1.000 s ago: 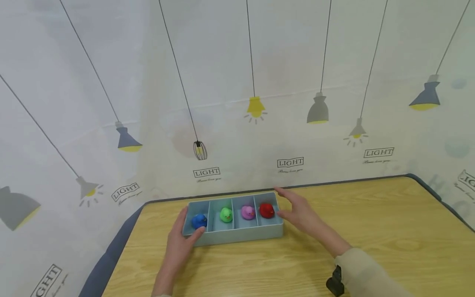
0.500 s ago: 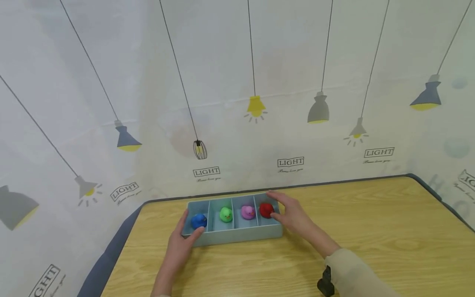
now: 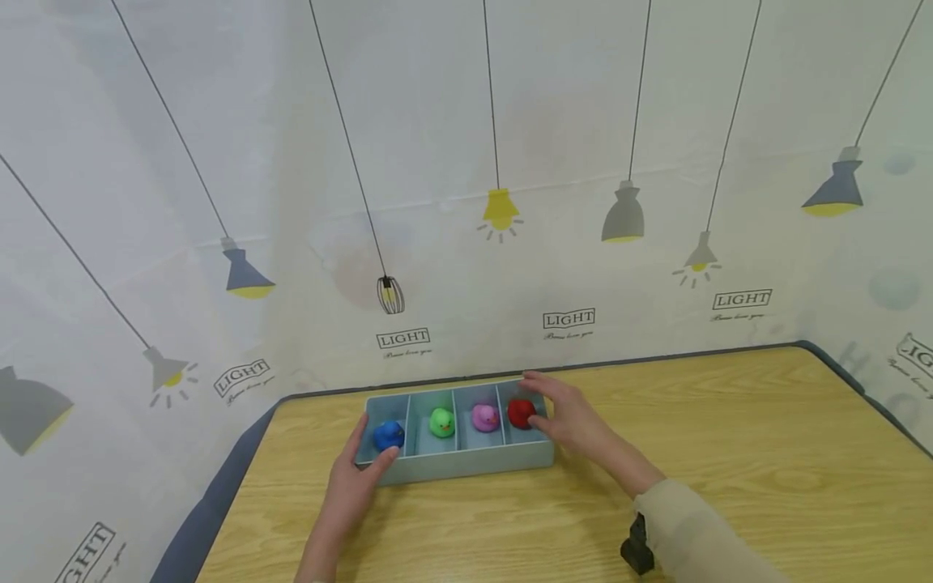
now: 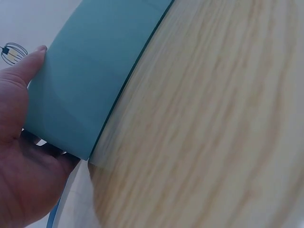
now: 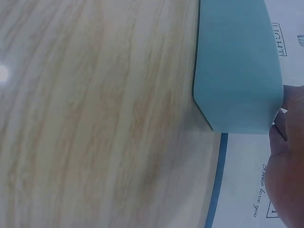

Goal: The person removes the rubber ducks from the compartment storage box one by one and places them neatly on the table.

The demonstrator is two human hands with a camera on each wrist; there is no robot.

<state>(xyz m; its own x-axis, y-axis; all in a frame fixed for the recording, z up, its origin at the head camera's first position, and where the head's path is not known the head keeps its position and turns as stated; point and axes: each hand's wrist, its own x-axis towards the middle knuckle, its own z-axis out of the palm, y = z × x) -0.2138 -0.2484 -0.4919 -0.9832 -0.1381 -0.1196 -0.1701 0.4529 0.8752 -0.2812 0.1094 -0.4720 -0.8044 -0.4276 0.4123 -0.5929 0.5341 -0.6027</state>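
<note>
A pale blue box (image 3: pixel 466 465) with several compartments sits on the table, one rubber duck in each. From left to right they are a blue duck (image 3: pixel 389 436), a green duck (image 3: pixel 441 423), a pink duck (image 3: pixel 485 418) and a red duck (image 3: pixel 521 413). My left hand (image 3: pixel 353 478) grips the box's left end, thumb at the front rim, fingers along the end wall. At the right end, my right hand (image 3: pixel 579 421) holds the box, its index finger reaching the back rim. Its thumb overlaps the red duck in the head view. Other right fingers are mostly hidden behind the box.
The wood-grain table (image 3: pixel 729 461) has a dark edge along its back (image 3: pixel 656 359). Right behind stands a pale wall covering (image 3: pixel 437 267) printed with hanging lamps. A small black device (image 3: pixel 637 546) sits at my right wrist, by the sleeve (image 3: pixel 692 534).
My right hand has come left from beside the box onto its right end, and its thumb now overlaps the red duck. The left hand, box and ducks have stayed put.
</note>
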